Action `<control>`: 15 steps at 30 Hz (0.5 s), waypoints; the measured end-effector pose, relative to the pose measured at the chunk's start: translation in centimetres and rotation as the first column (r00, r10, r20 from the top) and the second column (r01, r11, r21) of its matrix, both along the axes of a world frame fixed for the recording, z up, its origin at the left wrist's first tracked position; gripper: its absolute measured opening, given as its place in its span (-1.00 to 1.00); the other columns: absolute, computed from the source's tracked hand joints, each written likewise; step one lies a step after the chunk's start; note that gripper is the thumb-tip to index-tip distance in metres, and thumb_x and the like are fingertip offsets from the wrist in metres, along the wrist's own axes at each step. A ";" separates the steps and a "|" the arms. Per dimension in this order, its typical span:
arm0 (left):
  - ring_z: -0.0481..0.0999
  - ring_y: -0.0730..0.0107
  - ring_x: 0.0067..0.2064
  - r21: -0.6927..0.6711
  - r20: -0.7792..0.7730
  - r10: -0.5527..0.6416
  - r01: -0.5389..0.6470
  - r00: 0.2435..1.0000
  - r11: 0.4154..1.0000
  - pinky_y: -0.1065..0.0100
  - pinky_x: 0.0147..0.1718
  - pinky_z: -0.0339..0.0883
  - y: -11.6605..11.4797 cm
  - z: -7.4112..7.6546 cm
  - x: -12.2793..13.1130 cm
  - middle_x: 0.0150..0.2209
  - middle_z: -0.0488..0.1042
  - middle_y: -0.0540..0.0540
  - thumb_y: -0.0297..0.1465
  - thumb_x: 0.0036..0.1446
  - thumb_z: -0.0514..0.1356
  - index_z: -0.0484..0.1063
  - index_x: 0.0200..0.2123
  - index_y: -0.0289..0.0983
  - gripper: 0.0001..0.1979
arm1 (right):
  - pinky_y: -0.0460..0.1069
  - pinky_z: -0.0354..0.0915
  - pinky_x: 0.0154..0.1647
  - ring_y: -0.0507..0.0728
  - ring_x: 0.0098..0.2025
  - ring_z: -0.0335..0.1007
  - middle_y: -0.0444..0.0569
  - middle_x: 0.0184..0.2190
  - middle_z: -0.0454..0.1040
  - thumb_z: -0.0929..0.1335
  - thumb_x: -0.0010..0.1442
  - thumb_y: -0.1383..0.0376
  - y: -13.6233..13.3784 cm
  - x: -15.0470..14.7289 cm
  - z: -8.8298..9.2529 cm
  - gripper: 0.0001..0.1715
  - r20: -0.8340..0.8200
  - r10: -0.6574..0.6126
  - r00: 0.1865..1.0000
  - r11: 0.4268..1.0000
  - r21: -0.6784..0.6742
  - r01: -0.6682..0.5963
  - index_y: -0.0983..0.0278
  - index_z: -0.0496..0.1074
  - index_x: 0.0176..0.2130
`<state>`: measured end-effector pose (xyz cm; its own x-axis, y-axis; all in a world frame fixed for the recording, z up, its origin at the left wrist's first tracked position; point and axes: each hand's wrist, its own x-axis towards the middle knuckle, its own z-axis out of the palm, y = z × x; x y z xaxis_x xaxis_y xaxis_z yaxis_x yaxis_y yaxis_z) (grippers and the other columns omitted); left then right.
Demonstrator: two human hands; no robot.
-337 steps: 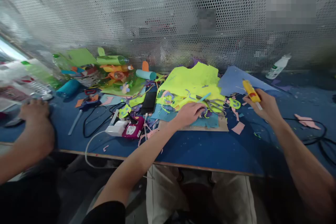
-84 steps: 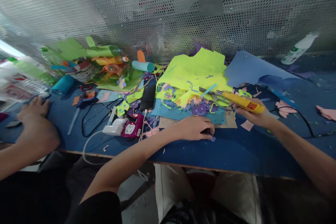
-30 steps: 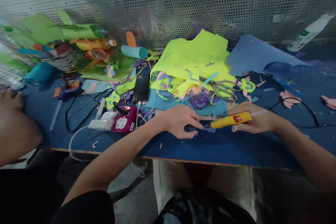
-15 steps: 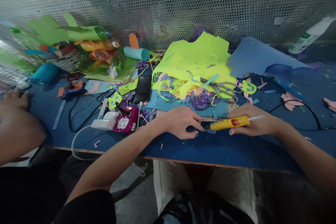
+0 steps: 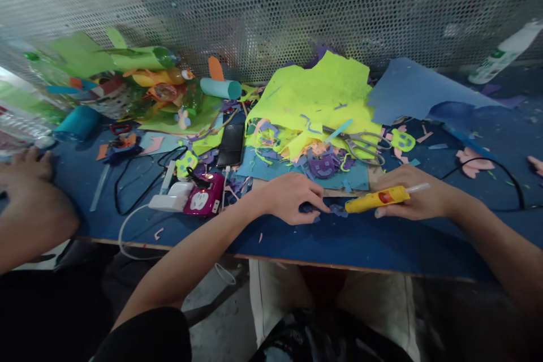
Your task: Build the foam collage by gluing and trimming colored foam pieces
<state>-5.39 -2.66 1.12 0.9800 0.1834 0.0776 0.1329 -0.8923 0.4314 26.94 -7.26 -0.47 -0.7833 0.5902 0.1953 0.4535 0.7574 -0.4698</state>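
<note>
Reaches forward with a bare left forearm (image 5: 199, 254), slanted up from a short black sleeve (image 5: 148, 336), with the left hand (image 5: 291, 197) low and knuckles up, index finger (image 5: 317, 202) pointing right and thumb (image 5: 306, 218) bent below, tips apart. Angles the right forearm (image 5: 494, 232) in from the lower right, with the right hand (image 5: 418, 195) turned inward, wrapped in a closed grip, fingers partly hidden.

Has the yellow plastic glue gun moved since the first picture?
Yes, leftward and nearer: the yellow plastic glue gun was right of the grey metal scissors; now it is on their near side.
</note>
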 end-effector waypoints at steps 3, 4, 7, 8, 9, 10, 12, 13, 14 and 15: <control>0.55 0.36 -0.32 -0.005 0.005 0.000 0.000 1.000 1.000 0.33 -0.33 0.31 0.0 0.0 0.0 -0.17 0.65 -0.12 -0.34 0.27 0.19 0.66 -0.04 -0.08 -0.72 | -0.07 0.01 -0.46 -0.05 -0.54 0.24 -0.25 -0.56 0.33 0.45 0.21 0.06 0.2 0.3 -0.1 -0.63 0.005 -0.013 1.000 1.000 -0.013 0.013 0.20 0.33 -0.45; 0.55 0.36 -0.32 -0.006 0.008 -0.002 0.002 1.000 1.000 0.33 -0.33 0.31 0.1 0.0 0.0 -0.17 0.65 -0.11 -0.34 0.26 0.19 0.66 -0.04 -0.08 -0.72 | -0.07 0.00 -0.47 -0.05 -0.54 0.24 -0.25 -0.57 0.33 0.46 0.20 0.06 0.2 0.4 -0.1 -0.64 0.010 -0.021 1.000 1.000 -0.012 0.021 0.20 0.33 -0.45; 0.55 0.36 -0.33 -0.009 0.012 -0.005 0.005 1.000 1.000 0.32 -0.35 0.30 0.1 0.1 0.1 -0.19 0.65 -0.09 -0.34 0.26 0.20 0.66 -0.05 -0.08 -0.72 | -0.06 0.00 -0.49 -0.04 -0.56 0.24 -0.26 -0.58 0.34 0.46 0.19 0.06 0.3 0.7 -0.2 -0.66 0.031 -0.038 0.999 0.999 -0.008 0.039 0.18 0.35 -0.44; 0.55 0.37 -0.33 -0.010 0.013 -0.005 0.005 1.000 1.000 0.32 -0.35 0.31 0.0 0.1 0.1 -0.20 0.65 -0.09 -0.34 0.25 0.20 0.66 -0.05 -0.08 -0.72 | -0.06 0.00 -0.49 -0.04 -0.57 0.23 -0.26 -0.58 0.33 0.46 0.19 0.06 0.3 0.9 -0.1 -0.66 0.036 -0.036 0.999 0.999 -0.011 0.036 0.18 0.35 -0.44; 0.55 0.37 -0.33 -0.011 0.016 -0.004 0.004 1.000 1.000 0.32 -0.35 0.31 0.0 0.2 0.1 -0.20 0.65 -0.09 -0.34 0.25 0.20 0.66 -0.05 -0.08 -0.72 | -0.05 0.01 -0.49 -0.03 -0.58 0.21 -0.27 -0.59 0.33 0.45 0.19 0.06 0.3 1.0 -0.1 -0.67 0.031 -0.030 0.999 0.999 -0.014 0.031 0.17 0.35 -0.44; 0.56 0.37 -0.32 -0.012 0.018 -0.002 0.002 1.000 1.000 0.31 -0.34 0.32 0.0 0.2 0.1 -0.19 0.65 -0.09 -0.34 0.25 0.21 0.66 -0.05 -0.08 -0.73 | -0.05 0.02 -0.49 -0.03 -0.58 0.21 -0.26 -0.58 0.33 0.44 0.20 0.06 0.3 1.2 -0.1 -0.68 0.013 -0.020 1.000 1.000 -0.021 0.021 0.16 0.35 -0.43; 0.58 0.36 -0.30 -0.013 0.019 0.002 -0.002 1.000 1.000 0.31 -0.33 0.34 -0.1 0.3 0.0 -0.18 0.65 -0.09 -0.34 0.26 0.21 0.66 -0.05 -0.08 -0.73 | -0.05 0.08 -0.47 -0.01 -0.56 0.25 -0.23 -0.56 0.37 0.40 0.24 0.04 0.3 1.6 0.0 -0.71 -0.055 0.012 0.998 0.998 -0.059 -0.015 0.16 0.38 -0.39; 0.58 0.35 -0.29 -0.012 0.015 0.002 -0.002 1.000 1.000 0.31 -0.33 0.34 -0.1 0.2 0.0 -0.17 0.65 -0.08 -0.34 0.26 0.21 0.66 -0.05 -0.08 -0.73 | -0.05 0.12 -0.45 0.00 -0.54 0.28 -0.21 -0.54 0.40 0.37 0.27 0.03 0.3 1.8 0.1 -0.71 -0.101 0.017 0.995 0.997 -0.079 -0.025 0.16 0.39 -0.37; 0.59 0.34 -0.28 -0.012 0.010 0.001 -0.001 1.000 1.000 0.30 -0.32 0.34 0.0 0.2 0.0 -0.17 0.65 -0.08 -0.34 0.27 0.21 0.66 -0.04 -0.08 -0.73 | -0.04 0.16 -0.43 0.02 -0.52 0.32 -0.17 -0.51 0.43 0.34 0.29 0.00 0.4 2.0 0.1 -0.68 -0.141 -0.001 0.990 0.996 -0.091 -0.012 0.16 0.40 -0.35; 0.59 0.32 -0.27 -0.014 0.005 0.000 0.001 1.000 1.000 0.30 -0.30 0.35 0.0 0.1 0.0 -0.17 0.65 -0.09 -0.33 0.27 0.20 0.66 -0.04 -0.09 -0.73 | -0.03 0.20 -0.41 0.04 -0.49 0.36 -0.13 -0.48 0.47 0.30 0.30 -0.04 0.4 2.2 0.1 -0.64 -0.170 -0.037 0.985 0.996 -0.089 0.022 0.16 0.42 -0.33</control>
<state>-5.38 -2.69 1.23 0.9797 0.1840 0.0794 0.1305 -0.8863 0.4444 29.15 -6.84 -0.35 -0.7248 0.6331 0.2719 0.3823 0.6978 -0.6058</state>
